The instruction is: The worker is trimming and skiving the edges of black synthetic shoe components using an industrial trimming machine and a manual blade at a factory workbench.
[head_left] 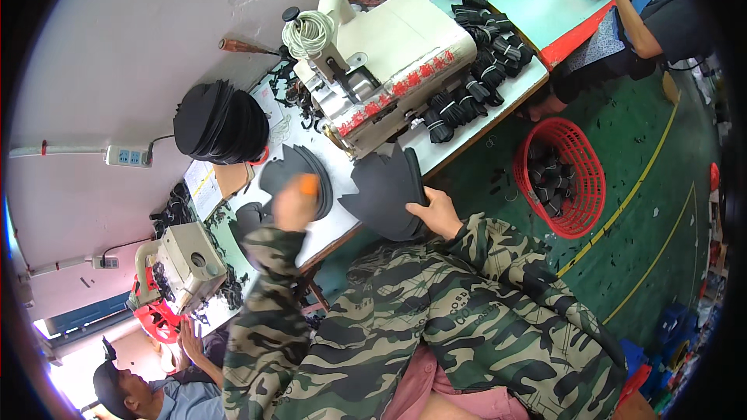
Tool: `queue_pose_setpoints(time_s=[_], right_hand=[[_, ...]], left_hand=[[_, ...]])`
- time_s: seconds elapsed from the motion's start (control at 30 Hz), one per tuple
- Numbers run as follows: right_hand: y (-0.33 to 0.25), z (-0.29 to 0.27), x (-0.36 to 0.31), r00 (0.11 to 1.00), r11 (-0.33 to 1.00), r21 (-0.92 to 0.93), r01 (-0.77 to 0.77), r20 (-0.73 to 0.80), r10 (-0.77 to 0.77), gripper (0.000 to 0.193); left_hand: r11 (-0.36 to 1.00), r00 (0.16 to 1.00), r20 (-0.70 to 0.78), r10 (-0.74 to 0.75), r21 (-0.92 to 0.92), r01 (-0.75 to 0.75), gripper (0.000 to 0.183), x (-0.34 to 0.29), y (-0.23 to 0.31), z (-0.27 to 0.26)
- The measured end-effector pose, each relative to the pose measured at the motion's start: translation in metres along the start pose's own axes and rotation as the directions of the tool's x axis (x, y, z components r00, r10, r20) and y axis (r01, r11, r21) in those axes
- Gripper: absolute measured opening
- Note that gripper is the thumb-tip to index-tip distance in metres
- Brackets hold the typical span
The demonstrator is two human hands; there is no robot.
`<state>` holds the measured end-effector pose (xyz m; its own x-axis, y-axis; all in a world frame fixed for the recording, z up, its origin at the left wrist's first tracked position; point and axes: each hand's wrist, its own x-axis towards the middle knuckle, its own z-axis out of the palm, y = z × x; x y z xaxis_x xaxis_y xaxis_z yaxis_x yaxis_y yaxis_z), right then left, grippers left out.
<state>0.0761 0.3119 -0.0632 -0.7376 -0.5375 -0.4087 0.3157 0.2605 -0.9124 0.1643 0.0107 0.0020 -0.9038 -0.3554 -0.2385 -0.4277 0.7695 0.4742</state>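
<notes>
My right hand [437, 213] grips the edge of a stack of black cut pieces [381, 194] with notched, pointed tops, thumb on the upper face. The stack is at the table's front edge, just below the sewing machine [389, 70]. My left hand [294, 206] is smeared by motion, so its fingers do not show clearly. Something orange [309, 184] is at its fingertips, perhaps a finger cover. Beneath and beside that hand lies a second fanned pile of black pieces [315, 167]. Another black piece [247, 219] lies to its left.
A tall stack of black pieces [222, 120] stands by the wall. Tied black bundles [467, 105] line the table behind the machine. A red basket [560, 175] of bundles is on the green floor. Two co-workers sit at other machines, one far right [654, 23], one lower left [156, 389].
</notes>
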Motion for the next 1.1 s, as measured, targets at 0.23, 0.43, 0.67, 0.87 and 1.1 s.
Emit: queue_pose_setpoints(time_s=[0.23,0.43,0.67,0.87,1.1], right_hand=[[-0.018,0.015,0.007,0.984,0.889,-0.426,0.165,0.132,-0.119,0.058],[-0.007,0.007,0.015,0.994,0.888,-0.451,0.085,0.105,-0.042,0.056],[-0.022,0.010,0.016,0.976,0.942,-0.317,-0.108,0.149,0.162,0.047],[-0.024,0.014,0.024,0.962,0.939,-0.315,-0.140,0.180,0.204,0.049],[-0.005,0.017,0.031,0.999,0.891,-0.454,-0.026,0.031,0.044,0.036]], left_hand=[[0.841,0.991,0.136,-0.001,-0.536,0.074,0.022,0.005,0.023,0.156],[0.839,0.986,0.156,-0.055,-0.528,0.130,0.018,0.001,0.068,0.136],[0.570,0.951,0.306,-0.050,-0.773,0.278,0.027,0.004,0.043,0.149],[0.793,0.969,0.237,-0.062,-0.578,0.192,0.029,0.004,0.034,0.150],[0.832,0.998,0.030,-0.053,-0.551,0.061,0.026,0.001,0.046,0.156]])
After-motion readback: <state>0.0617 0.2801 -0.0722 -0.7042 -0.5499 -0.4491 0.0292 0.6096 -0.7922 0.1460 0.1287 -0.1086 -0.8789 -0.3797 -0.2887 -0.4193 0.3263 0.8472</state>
